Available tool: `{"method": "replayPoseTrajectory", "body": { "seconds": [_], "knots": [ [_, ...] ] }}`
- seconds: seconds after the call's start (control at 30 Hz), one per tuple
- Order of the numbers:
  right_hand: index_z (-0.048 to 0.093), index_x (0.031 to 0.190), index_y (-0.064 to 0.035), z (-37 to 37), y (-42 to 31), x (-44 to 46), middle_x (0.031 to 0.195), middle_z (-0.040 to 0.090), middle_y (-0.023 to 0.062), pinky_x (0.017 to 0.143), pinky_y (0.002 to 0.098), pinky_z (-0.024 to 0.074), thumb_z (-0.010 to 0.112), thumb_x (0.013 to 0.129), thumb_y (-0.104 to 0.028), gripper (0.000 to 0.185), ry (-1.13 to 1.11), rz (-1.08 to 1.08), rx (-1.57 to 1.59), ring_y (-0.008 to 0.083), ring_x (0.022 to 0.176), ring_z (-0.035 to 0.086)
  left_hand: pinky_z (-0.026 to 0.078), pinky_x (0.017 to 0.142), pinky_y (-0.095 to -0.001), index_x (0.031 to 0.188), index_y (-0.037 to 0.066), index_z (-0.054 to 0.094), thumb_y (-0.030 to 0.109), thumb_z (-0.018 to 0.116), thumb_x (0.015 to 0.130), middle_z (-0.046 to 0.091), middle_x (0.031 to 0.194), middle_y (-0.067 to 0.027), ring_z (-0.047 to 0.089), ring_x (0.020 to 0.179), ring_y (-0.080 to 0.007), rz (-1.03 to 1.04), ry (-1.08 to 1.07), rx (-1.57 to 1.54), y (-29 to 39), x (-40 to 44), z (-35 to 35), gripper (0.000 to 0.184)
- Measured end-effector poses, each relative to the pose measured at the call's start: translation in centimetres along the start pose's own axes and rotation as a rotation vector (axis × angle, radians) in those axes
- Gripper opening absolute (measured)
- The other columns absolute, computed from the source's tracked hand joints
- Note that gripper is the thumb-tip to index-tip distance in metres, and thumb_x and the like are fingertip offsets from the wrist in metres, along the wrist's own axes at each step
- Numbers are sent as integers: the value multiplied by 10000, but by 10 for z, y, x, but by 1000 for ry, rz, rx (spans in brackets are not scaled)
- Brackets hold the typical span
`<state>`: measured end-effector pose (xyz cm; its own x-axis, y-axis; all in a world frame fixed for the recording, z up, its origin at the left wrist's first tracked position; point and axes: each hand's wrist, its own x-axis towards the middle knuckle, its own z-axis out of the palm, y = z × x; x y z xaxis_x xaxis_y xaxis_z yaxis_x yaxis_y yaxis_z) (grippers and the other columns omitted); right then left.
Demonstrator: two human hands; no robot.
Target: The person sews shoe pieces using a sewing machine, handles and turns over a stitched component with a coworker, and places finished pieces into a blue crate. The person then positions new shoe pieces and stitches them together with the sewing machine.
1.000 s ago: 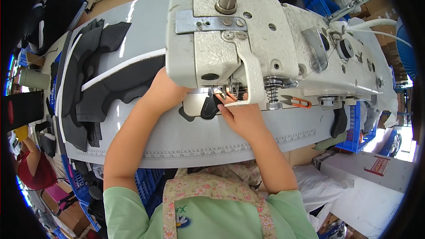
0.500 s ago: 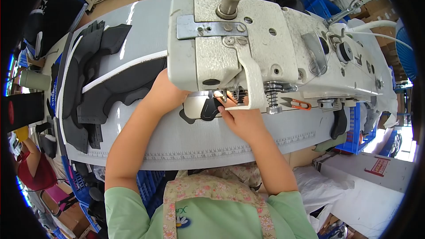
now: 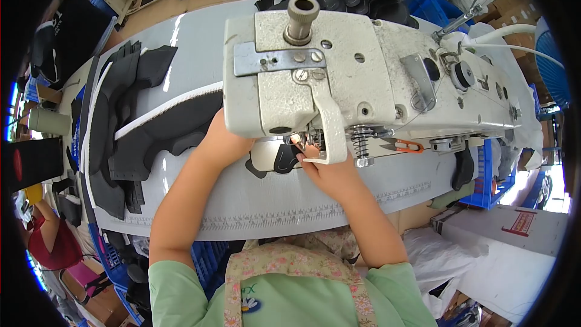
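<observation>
At the middle of our work lies a small black piece of sheet material with rounded corners and a curved outline (image 3: 285,160). It sits under the front of the off-white, speckled metal sewing machine (image 3: 363,79), its far end running in beneath the shiny metal presser foot (image 3: 301,139). The thumb of our right hand (image 3: 331,172) comes up to the piece's right edge, and a fingertip shows beyond it, near the foot; a bent white guard hides the rest, so we cannot tell whether these fingers pinch the piece or only steady it.

Our left hand (image 3: 227,142) is on the piece's other side, a little apart from its visible part. Its fingers go behind the machine head, and we cannot tell whether they are spread or pressed together. A second dark rounded tab (image 3: 258,168) shows just left of the black piece.

Left of that hand lies a long dark-grey curved panel with a white zip-like edge (image 3: 163,122), and beyond it a stack of similar dark-grey panels (image 3: 109,139). Orange-handled thread snips (image 3: 404,145) rest right of our right hand. Under everything spreads the pale grey tabletop (image 3: 290,191), a printed ruler scale (image 3: 302,211) along our side.
</observation>
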<state>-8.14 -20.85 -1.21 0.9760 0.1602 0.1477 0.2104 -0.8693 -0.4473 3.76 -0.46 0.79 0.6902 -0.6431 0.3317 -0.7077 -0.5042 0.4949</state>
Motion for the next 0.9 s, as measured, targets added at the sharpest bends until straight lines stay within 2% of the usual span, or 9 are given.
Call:
{"method": "replayPoseTrajectory", "body": {
  "seconds": [0.2, 0.33, 0.47, 0.53, 0.6, 0.73, 0.77, 0.87, 0.9],
  "knots": [
    [660, 957, -112, 4, -2, 0, 819, 556, 67, 749, 395, 418, 671, 782, -211, 202, 162, -74, 17, 274, 790, 533, 509, 784, -385, 1010, 75, 647, 38, 607, 742, 653, 974, -115, 618, 917, -323, -30, 11, 63, 6, 1, -4, 273],
    [679, 1001, -132, 2, -2, -2, 763, 574, 98, 675, 424, 436, 659, 809, -246, 223, 127, -25, -28, 311, 717, 550, 509, 806, -382, 936, 76, 665, 45, 616, 677, 652, 976, -103, 623, 918, -295, 137, 75, 121, 1, 4, -3, 266],
    [637, 1168, -185, 11, 4, -3, 989, 650, 128, 848, 433, 409, 566, 891, -248, 292, 16, 4, -81, 338, 925, 595, 404, 1015, -422, 933, 48, 647, 93, 573, 728, 633, 1044, -121, 543, 1115, -290, 158, -115, 111, 1, -3, -11, 222],
    [627, 1170, -149, 9, 3, -3, 1031, 622, 158, 852, 449, 414, 583, 867, -199, 310, 96, -39, -101, 351, 947, 580, 360, 1052, -443, 1092, 56, 609, 92, 583, 735, 562, 1215, -141, 475, 1212, -303, 208, -130, 262, 5, -17, -30, 360],
    [622, 1168, -133, 3, -3, -2, 1034, 611, 166, 855, 450, 414, 585, 858, -180, 316, 74, -40, -61, 355, 953, 573, 290, 1092, -451, 1383, 92, 391, 143, 711, 676, 380, 1417, -163, 363, 1316, -311, 23, -184, 275, 5, -45, -76, 777],
    [646, 1145, -162, -2, -3, 3, 1099, 609, 144, 784, 463, 470, 601, 850, -237, 307, 53, -56, -1, 374, 965, 532, 196, 1129, -491, 1425, 91, 326, 301, 830, 521, 307, 1458, -213, 252, 1381, -340, -417, -391, 712, -33, -110, -159, 1056],
    [646, 1145, -162, -4, -5, 4, 1099, 609, 144, 784, 463, 470, 601, 850, -237, 307, 63, -63, -1, 374, 965, 532, 256, 1109, -459, 1360, 77, 431, 283, 773, 605, 398, 1398, -213, 339, 1333, -331, -412, -352, 783, -43, -124, -164, 854],
    [635, 1159, -155, -9, -11, 4, 1110, 616, 109, 842, 450, 444, 603, 845, -199, 319, 36, -34, 8, 353, 963, 533, 391, 1004, -431, 1247, 21, 529, 204, 694, 668, 526, 1280, -196, 483, 1204, -331, -346, -396, 867, -48, -133, -164, 629],
    [641, 1130, -138, -9, -11, 5, 1090, 620, 107, 847, 446, 440, 611, 837, -193, 299, 88, -77, 16, 340, 960, 535, 482, 845, -390, 1158, 17, 584, 127, 631, 723, 641, 1051, -166, 605, 995, -306, -479, -507, 805, -28, -121, -173, 451]
  ]
}}
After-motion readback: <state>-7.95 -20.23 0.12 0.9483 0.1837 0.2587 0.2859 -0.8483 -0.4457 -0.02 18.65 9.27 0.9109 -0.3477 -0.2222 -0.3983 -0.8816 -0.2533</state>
